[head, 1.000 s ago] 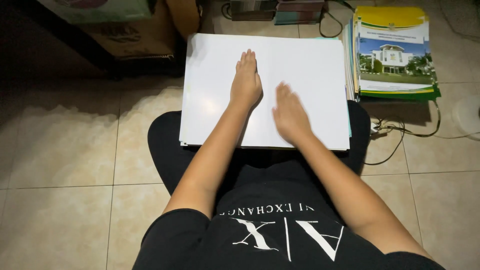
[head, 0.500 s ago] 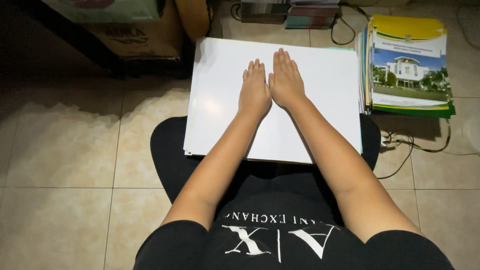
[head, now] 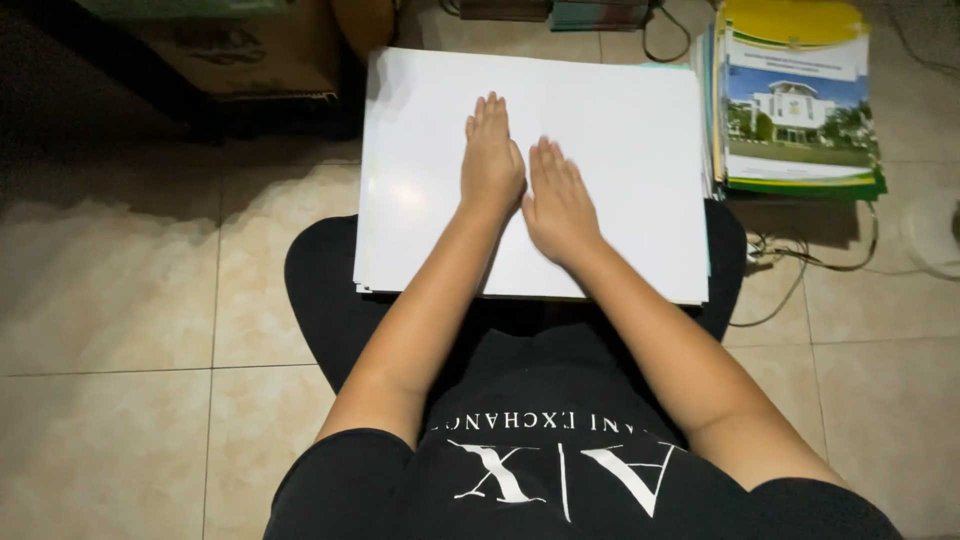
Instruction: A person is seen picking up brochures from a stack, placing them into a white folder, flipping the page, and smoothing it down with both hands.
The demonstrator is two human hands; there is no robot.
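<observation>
Both hands laid flat on a white sheet stack.

L hand (head: 492, 160) & R hand (head: 558, 200) are pressed palm-down, fingers straight & together, nothing gripped; thumbs nearly touching, L set a bit further fwd. White sheet stack (head: 620, 120) is rested across the lap & onto the tiled floor (head: 130, 300). A pile of booklets (head: 795, 100) w/ green-yellow covers is seen just beside its R edge; a cardboard box (head: 250, 55) at upper L, cables (head: 790, 255) at R.

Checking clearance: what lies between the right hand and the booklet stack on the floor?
Only bare white sheet separates the right hand from the booklet stack, per the head view.
</observation>
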